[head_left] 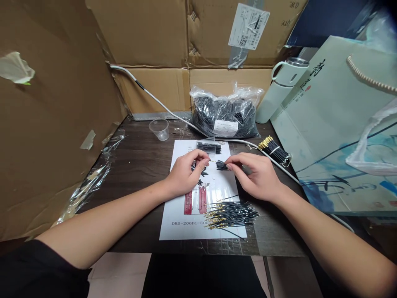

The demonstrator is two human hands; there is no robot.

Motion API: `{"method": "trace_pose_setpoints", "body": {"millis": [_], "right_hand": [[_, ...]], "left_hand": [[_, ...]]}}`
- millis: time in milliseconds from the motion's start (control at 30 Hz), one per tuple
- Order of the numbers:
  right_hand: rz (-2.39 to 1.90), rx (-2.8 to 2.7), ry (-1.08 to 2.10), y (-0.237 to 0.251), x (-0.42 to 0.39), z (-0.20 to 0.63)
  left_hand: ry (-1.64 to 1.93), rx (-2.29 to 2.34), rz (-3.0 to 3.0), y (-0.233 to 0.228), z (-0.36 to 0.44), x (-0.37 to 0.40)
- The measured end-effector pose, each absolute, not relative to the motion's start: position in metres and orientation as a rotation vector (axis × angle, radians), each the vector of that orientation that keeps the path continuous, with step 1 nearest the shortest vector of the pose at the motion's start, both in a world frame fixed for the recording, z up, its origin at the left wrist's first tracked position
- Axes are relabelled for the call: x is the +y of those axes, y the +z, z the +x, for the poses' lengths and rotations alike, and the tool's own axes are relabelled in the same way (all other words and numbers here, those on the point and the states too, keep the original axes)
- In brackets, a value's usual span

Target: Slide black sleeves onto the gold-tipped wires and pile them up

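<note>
My left hand [186, 170] pinches a thin black wire with a gold tip above a white printed sheet [182, 219] on the dark table. My right hand [256, 174] sits close beside it, its fingertips pinching a small bunch of short black wires [221, 165]. On the sheet's near right corner lies a loose pile of black wires with gold tips [231, 214]. At the sheet's top edge rests a small clear packet of black wires [209, 147]. A few loose wires lie under my left fingers.
A plastic bag full of black wires [225, 111] stands at the back, a clear cup [159, 129] to its left. A banded wire bundle [274, 150] lies right. A white cable [155, 98] crosses the table. Cardboard walls, a flask [281, 89] and a paper bag [335, 124] surround it.
</note>
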State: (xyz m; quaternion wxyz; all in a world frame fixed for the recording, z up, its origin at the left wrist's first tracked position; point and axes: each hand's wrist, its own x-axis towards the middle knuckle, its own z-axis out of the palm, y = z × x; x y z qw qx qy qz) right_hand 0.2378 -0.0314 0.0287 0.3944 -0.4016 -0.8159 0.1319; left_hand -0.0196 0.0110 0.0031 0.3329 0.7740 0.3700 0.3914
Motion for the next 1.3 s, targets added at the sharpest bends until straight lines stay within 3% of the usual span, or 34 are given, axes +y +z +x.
{"method": "trace_pose_setpoints", "body": {"millis": [1300], "right_hand": [[-1.069,-2.103,0.442,0.0282,-0.0299,0.2345]], "left_hand": [[0.996,0.902,2.188,0.0041,-0.0209,0.0077]]}}
